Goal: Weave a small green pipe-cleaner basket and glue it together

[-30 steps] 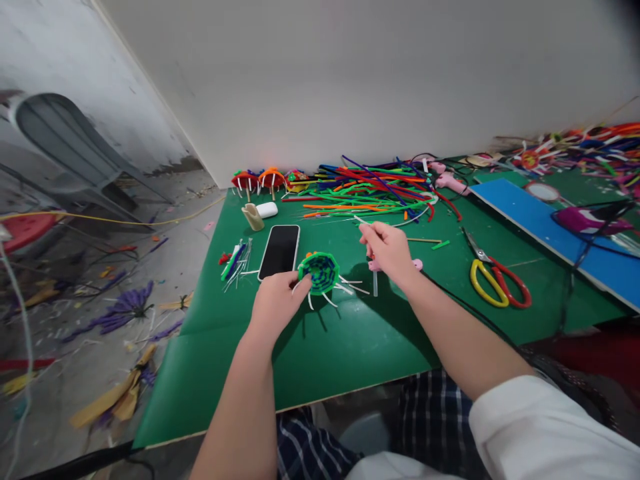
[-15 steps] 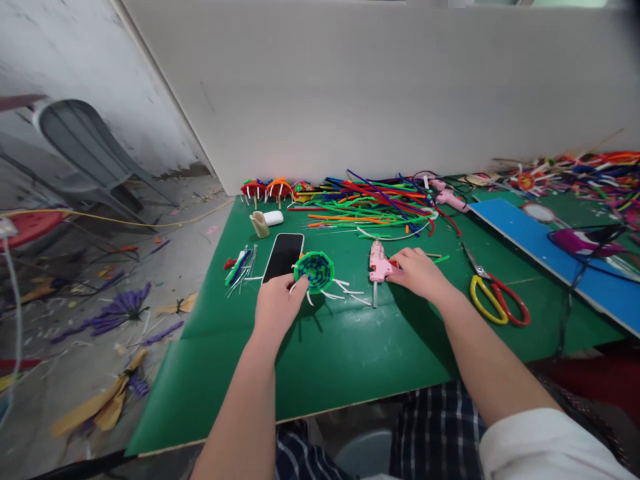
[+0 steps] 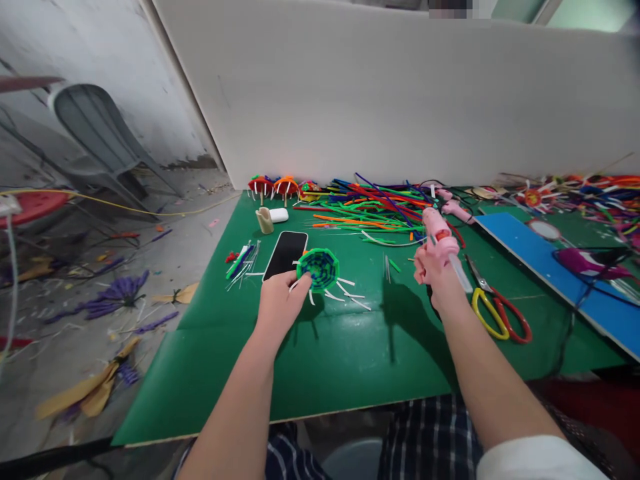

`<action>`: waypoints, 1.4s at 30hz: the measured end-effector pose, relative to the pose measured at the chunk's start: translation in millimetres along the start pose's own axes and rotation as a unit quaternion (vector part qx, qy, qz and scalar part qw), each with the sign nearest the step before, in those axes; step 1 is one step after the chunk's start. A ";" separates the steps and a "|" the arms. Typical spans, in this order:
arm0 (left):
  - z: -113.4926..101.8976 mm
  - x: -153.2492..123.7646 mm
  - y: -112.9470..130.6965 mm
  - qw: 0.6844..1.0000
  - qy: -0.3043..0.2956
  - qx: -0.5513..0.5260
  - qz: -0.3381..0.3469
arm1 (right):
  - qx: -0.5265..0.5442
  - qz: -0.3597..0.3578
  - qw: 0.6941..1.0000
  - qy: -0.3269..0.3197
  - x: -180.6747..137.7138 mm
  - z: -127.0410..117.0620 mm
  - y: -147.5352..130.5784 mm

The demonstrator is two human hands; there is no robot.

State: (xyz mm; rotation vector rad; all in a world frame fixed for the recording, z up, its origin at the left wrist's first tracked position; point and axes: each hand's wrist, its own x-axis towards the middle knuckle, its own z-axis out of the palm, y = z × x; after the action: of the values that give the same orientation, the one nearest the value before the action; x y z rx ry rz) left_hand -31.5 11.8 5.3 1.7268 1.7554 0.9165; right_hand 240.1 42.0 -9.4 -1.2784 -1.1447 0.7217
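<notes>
Woven green-and-blue disc (image 3: 319, 271) sat just right of the smartphone (image 3: 287, 250), pinched in our left hand (image 3: 284, 292); well right of that phone, we grasped the pink glue gun (image 3: 444, 245) in our right hand (image 3: 430, 272), its long axis slanting away

A craft workshop, by its materials and litter: from mid-view, a heap of thin, flexible, multicoloured strips (image 3: 373, 209) lies at two o'clock on the green-covered tabletop (image 3: 320, 370), with a pink plastic glue gun (image 3: 444, 248) at three and metal scissors with red and yellow handles (image 3: 483, 285) near four. Bundled purple and tan scraps (image 3: 110, 295) litter the bare grey floor (image 3: 197, 241) at eight; a grey plastic chair (image 3: 95, 127) stands toward ten.
</notes>
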 end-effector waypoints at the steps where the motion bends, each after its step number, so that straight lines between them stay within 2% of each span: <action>1: 1.0 0.1 -0.4 1.000 -0.008 -0.015 -0.002 | -0.004 -0.020 1.000 -0.012 -6.5 3.8 -2.0; 4: 3.2 0.1 -2.0 0.998 -0.028 -0.050 -0.007 | -0.077 -0.132 0.985 -0.082 -28.7 15.3 -5.3; 8: 2.6 -1.3 -2.4 0.996 -0.043 -0.076 0.005 | -0.147 -0.305 0.912 -0.231 -47.7 27.3 -3.8; 11: 1.3 -3.1 -1.0 0.993 -0.059 -0.098 0.022 | -0.129 -0.379 0.873 -0.279 -49.8 31.6 -3.7; 14: 0.2 -4.5 0.0 0.992 -0.056 -0.104 0.041 | -0.128 -0.385 0.874 -0.267 -47.8 29.6 -6.8; 20: -2.2 -6.4 1.3 0.988 -0.039 -0.144 0.025 | -0.160 -0.367 0.898 -0.181 -45.7 20.8 -9.1; 27: -1.5 -6.5 2.2 0.986 -0.035 -0.158 0.038 | -0.116 -0.421 0.859 -0.267 -49.1 28.4 -3.2; 42: 0.8 -6.5 -3.9 0.987 -0.023 -0.107 0.117 | -0.120 -0.442 0.838 -0.296 -50.0 31.8 -4.8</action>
State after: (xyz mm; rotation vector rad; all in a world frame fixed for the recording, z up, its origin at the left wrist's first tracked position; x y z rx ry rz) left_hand -33.0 5.5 1.2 1.8189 1.3883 1.1109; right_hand 193.6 6.4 -20.1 -0.5578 -2.1763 0.2513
